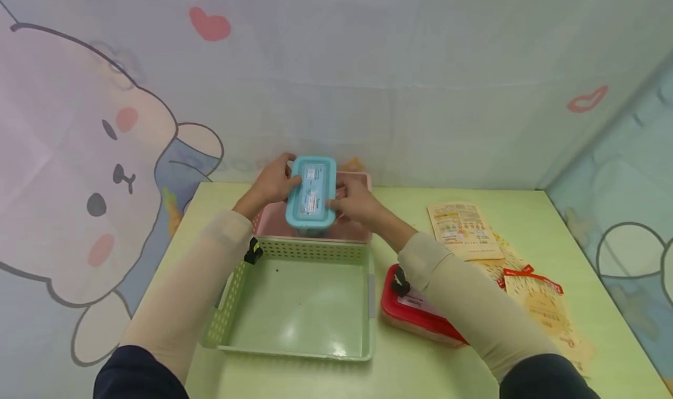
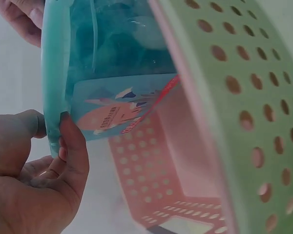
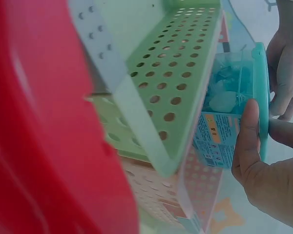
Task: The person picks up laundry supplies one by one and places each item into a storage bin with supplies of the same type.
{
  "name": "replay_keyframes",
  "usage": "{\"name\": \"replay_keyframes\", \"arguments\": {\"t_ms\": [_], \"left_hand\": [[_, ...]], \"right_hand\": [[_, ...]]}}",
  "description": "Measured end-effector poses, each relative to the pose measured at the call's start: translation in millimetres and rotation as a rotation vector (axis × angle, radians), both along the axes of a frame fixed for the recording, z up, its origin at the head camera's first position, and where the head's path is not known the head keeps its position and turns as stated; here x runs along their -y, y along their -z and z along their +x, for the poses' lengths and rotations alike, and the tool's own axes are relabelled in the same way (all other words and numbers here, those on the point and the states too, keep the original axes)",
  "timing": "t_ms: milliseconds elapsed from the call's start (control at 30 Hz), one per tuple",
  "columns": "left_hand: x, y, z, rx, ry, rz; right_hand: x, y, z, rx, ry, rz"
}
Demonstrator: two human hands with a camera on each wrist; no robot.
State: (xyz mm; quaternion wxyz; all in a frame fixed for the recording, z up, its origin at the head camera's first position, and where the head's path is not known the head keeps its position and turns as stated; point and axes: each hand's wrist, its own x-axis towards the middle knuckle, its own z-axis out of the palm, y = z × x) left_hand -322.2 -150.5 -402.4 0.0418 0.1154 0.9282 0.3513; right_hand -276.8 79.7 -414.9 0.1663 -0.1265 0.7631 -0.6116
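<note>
A turquoise lidded box (image 1: 311, 188) is held up over a pink basket (image 1: 349, 231) at the back of the table. My left hand (image 1: 269, 181) grips the lid's left rim between thumb and fingers. On the opposite side, my right hand (image 1: 358, 201) pinches the rim of the same lid. The box's clear blue walls (image 3: 229, 92) show pale contents that I cannot make out. A blue printed panel (image 2: 112, 107) with a red strip shows at the box's wall; whether it is a label or a packet I cannot tell.
A green perforated basket (image 1: 305, 311) stands in front of the pink one. Right of it sits a red-lidded box (image 1: 391, 299), partly under my right forearm. Yellowish printed packets (image 1: 465, 229) lie at the table's right. A patterned cloth wall (image 1: 394, 95) rises behind.
</note>
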Motion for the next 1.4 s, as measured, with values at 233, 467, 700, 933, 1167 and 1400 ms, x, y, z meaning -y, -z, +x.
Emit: {"name": "replay_keyframes", "arguments": {"t_ms": [233,467,700,933,1167,1400], "left_hand": [[2.6,20.3,-2.9,-0.005,-0.011,-0.084],[4.6,29.3,-2.4,0.043,0.002,-0.058],[6.9,29.9,-1.7,0.054,0.013,-0.085],[9.5,34.6,-2.9,0.033,0.016,-0.15],[6.9,45.1,-8.3,0.01,-0.012,-0.194],[1.0,56.9,-5.9,-0.043,-0.03,-0.217]], "right_hand": [[4.0,12.2,0.4,0.025,0.022,0.073],[8.1,18.3,0.8,0.068,0.016,0.081],[13.0,18.7,-1.3,0.074,-0.002,0.151],[19.0,13.8,-5.3,0.045,-0.064,0.212],[25.7,5.7,-6.9,0.038,-0.098,0.274],[26.8,5.0,-8.9,0.033,-0.112,0.355]]}}
